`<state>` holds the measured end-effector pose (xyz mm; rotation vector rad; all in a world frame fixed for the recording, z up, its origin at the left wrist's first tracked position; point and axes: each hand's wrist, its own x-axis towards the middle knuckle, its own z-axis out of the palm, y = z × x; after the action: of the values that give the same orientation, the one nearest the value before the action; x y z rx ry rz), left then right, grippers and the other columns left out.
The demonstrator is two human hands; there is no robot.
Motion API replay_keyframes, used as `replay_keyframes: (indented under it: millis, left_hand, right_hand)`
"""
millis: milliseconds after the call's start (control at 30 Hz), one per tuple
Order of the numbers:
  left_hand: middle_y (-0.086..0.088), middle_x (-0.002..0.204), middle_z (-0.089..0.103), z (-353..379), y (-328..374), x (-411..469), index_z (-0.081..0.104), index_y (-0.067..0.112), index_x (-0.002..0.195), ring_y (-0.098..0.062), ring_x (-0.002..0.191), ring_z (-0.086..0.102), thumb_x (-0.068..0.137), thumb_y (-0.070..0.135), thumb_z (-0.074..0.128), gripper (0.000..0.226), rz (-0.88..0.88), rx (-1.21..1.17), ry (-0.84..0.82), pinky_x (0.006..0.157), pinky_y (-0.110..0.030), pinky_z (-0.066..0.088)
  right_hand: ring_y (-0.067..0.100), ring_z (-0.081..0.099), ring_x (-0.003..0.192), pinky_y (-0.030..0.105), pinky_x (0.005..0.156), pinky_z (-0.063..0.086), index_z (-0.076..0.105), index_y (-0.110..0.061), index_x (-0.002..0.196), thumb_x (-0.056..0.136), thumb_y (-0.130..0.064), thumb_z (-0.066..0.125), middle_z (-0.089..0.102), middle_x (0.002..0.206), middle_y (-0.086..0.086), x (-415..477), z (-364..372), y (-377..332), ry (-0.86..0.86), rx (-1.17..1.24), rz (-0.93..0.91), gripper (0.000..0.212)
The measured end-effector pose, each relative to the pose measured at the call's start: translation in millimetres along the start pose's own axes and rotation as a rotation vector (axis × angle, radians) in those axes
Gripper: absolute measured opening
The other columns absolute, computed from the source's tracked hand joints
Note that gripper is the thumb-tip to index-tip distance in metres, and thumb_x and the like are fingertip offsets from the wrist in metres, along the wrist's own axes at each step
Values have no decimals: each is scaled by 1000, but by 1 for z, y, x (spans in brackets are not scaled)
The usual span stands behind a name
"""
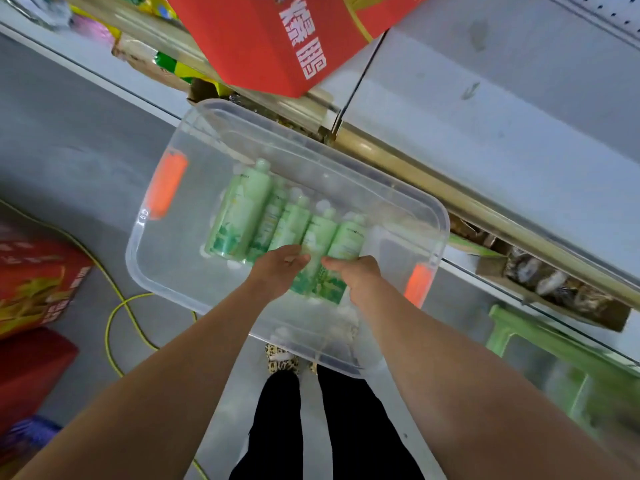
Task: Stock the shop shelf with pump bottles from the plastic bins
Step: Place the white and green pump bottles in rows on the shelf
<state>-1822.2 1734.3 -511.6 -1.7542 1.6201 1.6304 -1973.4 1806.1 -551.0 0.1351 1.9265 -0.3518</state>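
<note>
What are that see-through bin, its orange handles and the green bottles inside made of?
Clear bin: likely thin moulded plastic, glossy; the floor shows through it and its rim glints. Orange handles: seemingly opaque plastic clips, smooth. Green bottles: probably plastic, matte pale green with printed leafy labels; blur leaves the finish uncertain.

Both hands reach into a clear bin [173, 265], where green bottles [242, 209] lie side by side across its middle. The left hand [277, 271] rests on the row; the right hand [356, 275] grips one nearest the bin's right edge.
</note>
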Motion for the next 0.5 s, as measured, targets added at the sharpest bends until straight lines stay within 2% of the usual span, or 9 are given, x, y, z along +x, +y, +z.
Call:
replay_keyframes:
  millis: [100,267,400,500]
  left_hand:
    - [-1,137,60,4,2,1,53,24,140,-21,126,54,97,45,54,48,-5,51,-26,96,-26,39]
    - [-1,142,56,14,9,4,44,23,147,-22,130,51,97,44,54,55,-29,68,-52,100,-29,40]
    - [-8,152,44,37,9,4,28,23,154,-28,136,45,96,42,57,67,-36,110,-94,109,-36,40]
    - [-13,148,47,53,10,10,25,17,154,-33,129,51,93,40,63,76,-45,130,-85,104,-44,46]
  right_hand:
    - [26,64,103,31,76,51,52,-8,123,60,-41,94,64,119,9,-18,-10,-3,0,104,-71,84]
    - [16,72,84,23,59,52,61,-12,115,65,-43,91,72,101,4,-71,-35,-3,-30,209,-268,66]
    - [13,75,79,24,58,56,59,-18,119,59,-49,91,75,94,-1,-115,-61,12,-92,323,-410,74]
    - [13,75,84,28,65,59,56,-29,111,50,-56,88,75,94,-11,-136,-80,18,-132,412,-478,74]
